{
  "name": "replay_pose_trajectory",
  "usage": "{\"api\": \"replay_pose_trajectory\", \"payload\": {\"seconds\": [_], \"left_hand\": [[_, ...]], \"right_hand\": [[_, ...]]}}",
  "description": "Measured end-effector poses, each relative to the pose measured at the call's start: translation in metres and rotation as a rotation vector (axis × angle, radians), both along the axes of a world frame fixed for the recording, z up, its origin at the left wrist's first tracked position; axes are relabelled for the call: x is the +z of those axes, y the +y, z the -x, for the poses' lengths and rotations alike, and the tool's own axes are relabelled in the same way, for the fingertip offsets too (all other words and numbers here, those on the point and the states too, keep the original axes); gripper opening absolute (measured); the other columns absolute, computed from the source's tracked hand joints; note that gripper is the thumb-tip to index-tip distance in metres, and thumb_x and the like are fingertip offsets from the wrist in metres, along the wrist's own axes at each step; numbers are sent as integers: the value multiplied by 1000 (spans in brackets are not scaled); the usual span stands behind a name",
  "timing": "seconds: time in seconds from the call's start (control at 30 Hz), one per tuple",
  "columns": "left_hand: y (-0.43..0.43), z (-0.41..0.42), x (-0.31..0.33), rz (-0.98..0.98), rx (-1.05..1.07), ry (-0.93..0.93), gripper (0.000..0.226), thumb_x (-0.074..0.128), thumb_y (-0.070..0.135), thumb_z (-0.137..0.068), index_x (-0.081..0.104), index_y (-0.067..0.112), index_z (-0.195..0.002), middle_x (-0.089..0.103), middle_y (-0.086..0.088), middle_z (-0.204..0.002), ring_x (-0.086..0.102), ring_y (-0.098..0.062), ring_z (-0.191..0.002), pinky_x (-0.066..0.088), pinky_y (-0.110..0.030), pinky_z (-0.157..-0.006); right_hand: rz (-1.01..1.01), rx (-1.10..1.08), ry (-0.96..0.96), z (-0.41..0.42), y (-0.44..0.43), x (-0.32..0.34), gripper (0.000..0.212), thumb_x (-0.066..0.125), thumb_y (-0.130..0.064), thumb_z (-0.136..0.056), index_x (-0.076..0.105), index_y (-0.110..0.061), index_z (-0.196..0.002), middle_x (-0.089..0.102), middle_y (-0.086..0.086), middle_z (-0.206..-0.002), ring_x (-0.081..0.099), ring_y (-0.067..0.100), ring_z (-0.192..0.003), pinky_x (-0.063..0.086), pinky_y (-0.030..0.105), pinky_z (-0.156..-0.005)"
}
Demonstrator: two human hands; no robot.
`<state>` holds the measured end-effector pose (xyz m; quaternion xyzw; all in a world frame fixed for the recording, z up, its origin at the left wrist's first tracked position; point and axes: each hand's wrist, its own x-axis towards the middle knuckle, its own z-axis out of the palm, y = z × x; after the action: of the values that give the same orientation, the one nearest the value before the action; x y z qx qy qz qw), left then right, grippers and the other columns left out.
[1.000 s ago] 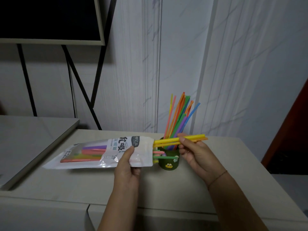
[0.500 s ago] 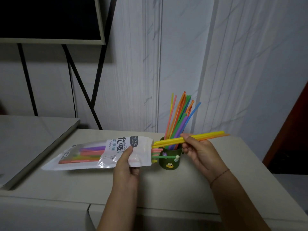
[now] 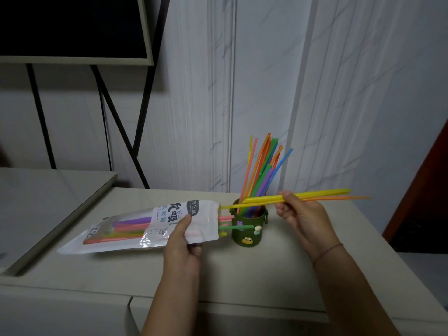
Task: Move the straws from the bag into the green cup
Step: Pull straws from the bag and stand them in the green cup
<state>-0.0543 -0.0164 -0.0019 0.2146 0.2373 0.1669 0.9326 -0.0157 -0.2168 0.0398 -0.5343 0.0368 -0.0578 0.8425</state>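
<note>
Straws (image 3: 261, 201), yellow and orange, sliding further right than half second ago, tails now reaching just bag (image 3: 135, 229) mouth, crossing above cup (image 3: 247, 229). Right hand (image 3: 303, 221) pinching them. Left hand (image 3: 181, 241) gripping bag, lying on bench (image 3: 242, 275).

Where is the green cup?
In the head view, the green cup stands on the table just right of centre, at the open end of the bag, under the straws the right hand holds.
</note>
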Motion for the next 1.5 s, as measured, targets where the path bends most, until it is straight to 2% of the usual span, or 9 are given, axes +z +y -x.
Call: {"api": "replay_pose_trajectory", "payload": {"seconds": [0.23, 0.43, 0.6, 0.73, 0.93, 1.13, 1.23, 1.37, 1.5], "left_hand": [[0, -1, 0, -8, -5, 15, 39, 63, -1, -84, 54, 17, -117, 68, -3, -99, 65, -15, -87, 56, -34, -64], [-4, 1, 2, -5, -34, 43, 40, 65, 1, -83, 55, 16, -118, 68, -4, -101, 66, -16, -87, 58, -29, -55], [-1, 1, 3, -3, -26, 50, 41, 66, 1, -83, 55, 16, -120, 67, -5, -104, 65, -16, -86, 58, -28, -51], [0, 1, 3, -4, -17, 45, 42, 66, 1, -83, 54, 16, -120, 67, -6, -108, 66, -17, -91, 57, -33, -60], [-6, 2, 7, 0, -40, 62, 35, 65, 1, -83, 57, 17, -112, 67, -7, -111, 64, -22, -104, 56, -34, -64], [-7, 2, 5, -19, -63, 67, 28, 66, 1, -82, 58, 17, -104, 67, -5, -103, 65, -16, -86, 57, -30, -58], [-7, 2, 5, -18, -65, 62, 29, 66, 1, -82, 58, 17, -105, 68, -4, -100, 65, -15, -85, 56, -29, -57], [-7, 2, 5, -4, -54, 49, 39, 65, 0, -83, 57, 15, -117, 68, -8, -114, 66, -18, -93, 56, -35, -63], [-7, 1, 6, 11, -44, 45, 36, 65, -1, -82, 58, 17, -113, 66, -9, -120, 65, -22, -107, 56, -38, -66]], "right_hand": [[224, -171, -22, -13, -21, -10, 15, 60, -8, -88, 65, 4, -95, 63, 13, -65, 62, 7, -44, 53, 14, -50], [455, -108, -49, -18, -1, -12, 16, 58, -9, -89, 66, 6, -92, 63, 13, -64, 60, 7, -45, 52, 14, -49], [368, -184, -73, -20, -16, -2, 15, 59, -9, -88, 65, 4, -93, 62, 14, -65, 58, 3, -41, 50, 12, -47], [332, -208, -73, -17, -33, 0, 15, 59, -7, -88, 65, 5, -95, 59, 15, -65, 56, 3, -39, 49, 11, -46], [472, -150, -60, -19, -21, -2, 12, 59, -11, -88, 66, -1, -91, 63, 12, -66, 61, 11, -51, 55, 16, -54], [638, -34, -38, -27, 5, -15, 18, 59, -15, -89, 66, 1, -88, 63, 8, -64, 59, 16, -58, 53, 28, -64], [674, -2, -26, -29, 10, -21, 13, 59, -13, -89, 64, -5, -81, 62, 7, -65, 57, 15, -57, 51, 24, -60], [662, -26, -31, -29, 12, -23, 8, 63, -11, -86, 62, -4, -83, 62, 5, -64, 57, 12, -54, 49, 17, -53], [544, -170, -65, -32, 5, -22, 9, 63, -13, -86, 62, -4, -84, 65, 6, -67, 62, 16, -59, 53, 25, -64]]}}
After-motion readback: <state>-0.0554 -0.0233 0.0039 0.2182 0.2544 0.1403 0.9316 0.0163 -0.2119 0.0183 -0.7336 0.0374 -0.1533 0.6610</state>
